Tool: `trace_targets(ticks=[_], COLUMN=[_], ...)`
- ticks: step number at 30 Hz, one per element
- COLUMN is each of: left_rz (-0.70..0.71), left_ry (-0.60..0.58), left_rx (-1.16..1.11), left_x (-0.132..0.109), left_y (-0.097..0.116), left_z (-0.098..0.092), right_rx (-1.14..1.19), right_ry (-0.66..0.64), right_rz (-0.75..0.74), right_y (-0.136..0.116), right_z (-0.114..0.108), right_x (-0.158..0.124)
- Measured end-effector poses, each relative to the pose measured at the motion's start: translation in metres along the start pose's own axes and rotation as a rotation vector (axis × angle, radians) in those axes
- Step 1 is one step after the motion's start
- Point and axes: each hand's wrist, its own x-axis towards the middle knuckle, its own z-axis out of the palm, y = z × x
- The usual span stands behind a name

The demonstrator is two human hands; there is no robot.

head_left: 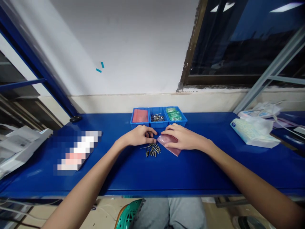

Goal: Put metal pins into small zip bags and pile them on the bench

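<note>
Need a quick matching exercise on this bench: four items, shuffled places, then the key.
Items
1. Pink bag
2. Loose rivets
3. Green packets
4. Tissue pack

Places
A. In the right bin
B. Table's right end
C. At the right hand
D. Near the left hand

Pairs: 1-C, 2-D, 3-A, 4-B

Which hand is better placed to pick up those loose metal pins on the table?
Probably the left hand: it is very near the loose metal pins, while the right hand is farther off, over the pink bag.
</note>
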Motion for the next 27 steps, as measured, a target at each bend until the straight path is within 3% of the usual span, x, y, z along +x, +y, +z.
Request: trace_targets(ticks=[4, 12, 18, 27], left_rz=[-0.019, -0.002, 0.009, 0.086], left_ry=[-0.069, -0.085, -0.027, 0.079], left_rx=[-0.054, -0.023, 0.045, -0.205], left_x=[-0.003, 0.0, 0.001, 0.001], left_y=[-0.008, -0.008, -0.009, -0.005], left_z=[-0.008, 0.0, 0.003, 0.004], right_rx=[-0.05, -0.038, -0.008, 0.109], right_ry=[0.077, 0.082, 0.099, 0.22], right_rz=[-0.054, -0.133, -0.115, -0.038], right_y=[-0.01, -0.026, -0.023, -0.02], right_z=[0.004, 0.012, 0.016, 0.02], right_x=[0.003, 0.004, 0.005, 0.011])
